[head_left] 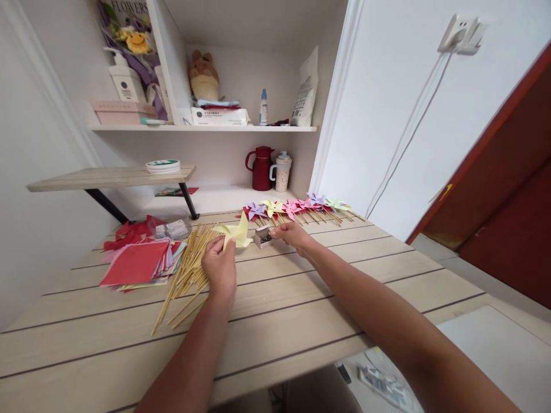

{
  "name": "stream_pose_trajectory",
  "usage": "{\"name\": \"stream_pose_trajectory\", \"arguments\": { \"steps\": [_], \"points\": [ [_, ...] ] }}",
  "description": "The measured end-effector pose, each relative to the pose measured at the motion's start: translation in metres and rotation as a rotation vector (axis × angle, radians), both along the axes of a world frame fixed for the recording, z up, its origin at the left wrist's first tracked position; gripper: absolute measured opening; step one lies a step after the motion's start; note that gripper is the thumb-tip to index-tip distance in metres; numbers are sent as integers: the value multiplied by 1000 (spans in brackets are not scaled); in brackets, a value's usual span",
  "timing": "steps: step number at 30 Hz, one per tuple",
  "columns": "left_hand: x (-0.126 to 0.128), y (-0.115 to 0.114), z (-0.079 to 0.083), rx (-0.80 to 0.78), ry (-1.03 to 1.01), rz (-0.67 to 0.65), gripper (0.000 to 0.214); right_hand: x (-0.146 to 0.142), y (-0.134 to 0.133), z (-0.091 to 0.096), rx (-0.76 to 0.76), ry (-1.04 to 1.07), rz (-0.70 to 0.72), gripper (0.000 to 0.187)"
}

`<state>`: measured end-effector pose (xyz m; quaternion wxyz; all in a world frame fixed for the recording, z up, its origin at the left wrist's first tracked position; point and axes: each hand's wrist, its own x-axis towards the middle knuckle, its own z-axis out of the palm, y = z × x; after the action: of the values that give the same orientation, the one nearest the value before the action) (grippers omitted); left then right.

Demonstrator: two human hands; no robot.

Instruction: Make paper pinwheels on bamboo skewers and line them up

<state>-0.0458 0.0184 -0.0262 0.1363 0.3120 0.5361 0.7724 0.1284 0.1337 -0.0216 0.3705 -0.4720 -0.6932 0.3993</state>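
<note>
In my left hand (pixel 220 261) is a pale yellow paper pinwheel (pixel 235 232), its centre gripped between thumb and fingers. My right hand (pixel 290 235) is closed in a pinch at the right edge of a small open box (pixel 262 237) with small dark metal pieces inside. What sits between those fingertips is too small to make out. Thin wooden sticks (pixel 191 264) lie in a loose bundle beside and partly behind my left hand. Beyond the box, finished pinwheels on sticks (pixel 291 209) in purple, yellow, pink and green lie in a row.
Coloured paper squares (pixel 138 263) are stacked left of the sticks, with red scraps and a clear bag behind. A small raised shelf (pixel 116 176) stands at the back left. A red jug (pixel 262 168) and a cup (pixel 282 172) stand against the back.
</note>
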Motion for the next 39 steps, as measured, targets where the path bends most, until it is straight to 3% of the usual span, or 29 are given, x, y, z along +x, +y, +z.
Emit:
{"name": "stream_pose_trajectory", "arguments": {
  "steps": [10,15,20,24,29,39],
  "points": [
    [3,0,0,-16,22,-8,17,3,-19,-7,47,-311,144,11],
    [0,3,-4,-6,54,-17,18,6,-31,-2,126,-442,125,11],
    [-2,5,-5,-1,78,-16,19,14,-35,4,111,-403,115,22],
    [-2,4,-4,-10,87,-36,17,19,-30,0,79,-304,153,15],
    [-2,4,-5,-22,72,-39,18,22,-23,-8,85,-237,186,20],
    [1,1,-3,-45,81,-50,13,13,-33,4,100,-360,98,27]
  ]
}}
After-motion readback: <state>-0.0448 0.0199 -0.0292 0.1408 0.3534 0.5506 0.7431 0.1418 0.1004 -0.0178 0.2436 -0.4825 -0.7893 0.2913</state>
